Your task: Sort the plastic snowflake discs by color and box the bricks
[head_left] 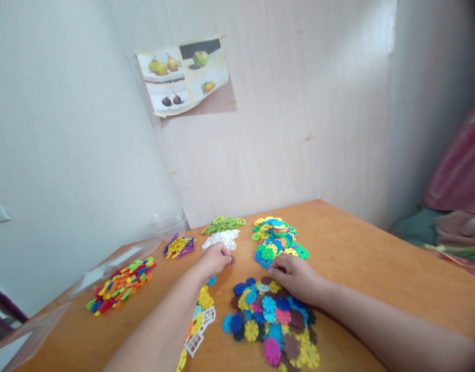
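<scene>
My left hand (216,258) is closed in a pinch on a small dark brown disc at its fingertips, just in front of a pile of white lattice pieces (222,238). My right hand (295,276) lies knuckles up with fingers curled on the far edge of a near pile of colourful snowflake discs (270,323). A second pile of such discs (276,237) sits just beyond the right hand. Under my left forearm lie several yellow and blue discs and a white fence piece (201,330).
On the wooden table (377,268) lie a green pile (224,223), a purple and yellow pile (178,246) and a heap of coloured sticks (121,284). A clear container (168,223) and clear lids (106,266) sit at the left. Walls close off the far side.
</scene>
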`<state>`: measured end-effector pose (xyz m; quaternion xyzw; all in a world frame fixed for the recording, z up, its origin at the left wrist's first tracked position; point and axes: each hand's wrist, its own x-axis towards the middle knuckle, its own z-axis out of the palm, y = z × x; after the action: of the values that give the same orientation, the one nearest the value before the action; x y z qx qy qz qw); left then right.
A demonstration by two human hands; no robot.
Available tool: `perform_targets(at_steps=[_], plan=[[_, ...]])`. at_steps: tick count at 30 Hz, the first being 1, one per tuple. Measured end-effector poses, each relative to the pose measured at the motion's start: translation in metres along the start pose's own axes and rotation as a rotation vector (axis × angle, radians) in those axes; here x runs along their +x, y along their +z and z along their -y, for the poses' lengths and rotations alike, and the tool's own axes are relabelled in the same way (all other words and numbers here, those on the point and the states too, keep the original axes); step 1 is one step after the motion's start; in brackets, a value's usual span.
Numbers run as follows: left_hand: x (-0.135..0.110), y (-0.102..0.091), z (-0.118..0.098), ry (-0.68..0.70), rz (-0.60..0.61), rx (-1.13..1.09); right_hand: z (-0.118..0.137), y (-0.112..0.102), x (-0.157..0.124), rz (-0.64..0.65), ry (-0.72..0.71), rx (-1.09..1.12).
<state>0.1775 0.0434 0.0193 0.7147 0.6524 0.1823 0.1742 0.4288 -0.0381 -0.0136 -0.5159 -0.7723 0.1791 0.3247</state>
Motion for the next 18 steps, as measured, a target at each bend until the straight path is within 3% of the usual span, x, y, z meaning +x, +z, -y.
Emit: perform_targets(at_steps=[5,10,15,18], plan=[[-0.021,-0.003,-0.020,0.113,0.113,-0.132,-0.001,0.001,0.000,-0.007,-0.002,0.003],[-0.035,0.006,-0.029,0.168,0.273,-0.201,-0.002,0.002,0.000,-0.021,-0.004,-0.003],[-0.035,0.015,-0.026,0.170,0.308,-0.147,-0.003,0.003,0.000,-0.021,-0.012,-0.001],[-0.034,0.008,-0.024,0.191,0.315,-0.151,-0.003,0.003,0.000,-0.023,-0.015,0.002]])
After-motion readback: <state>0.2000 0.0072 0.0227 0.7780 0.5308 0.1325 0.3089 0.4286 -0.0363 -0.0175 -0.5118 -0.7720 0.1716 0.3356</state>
